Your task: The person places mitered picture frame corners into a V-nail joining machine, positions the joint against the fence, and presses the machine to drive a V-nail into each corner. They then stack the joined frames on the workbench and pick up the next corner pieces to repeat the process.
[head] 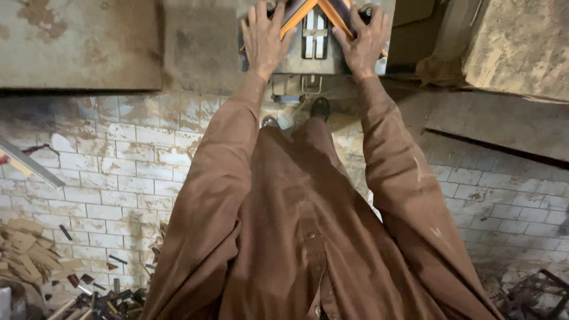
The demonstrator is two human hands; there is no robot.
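- Your left hand [262, 37], at twelve o'clock, presses flat on one orange-edged moulding strip [294, 21].
- Your right hand [363, 40] lies flat on the other strip [338, 16]; the two meet in a peak on the grey machine table [296, 59].
- Wood offcuts [26, 252] lie at eight o'clock on the floor.

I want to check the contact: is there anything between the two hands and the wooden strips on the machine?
Nothing visible does. The left hand and the right hand each lie flat on a wooden strip of the angled pair on the metal machine table.
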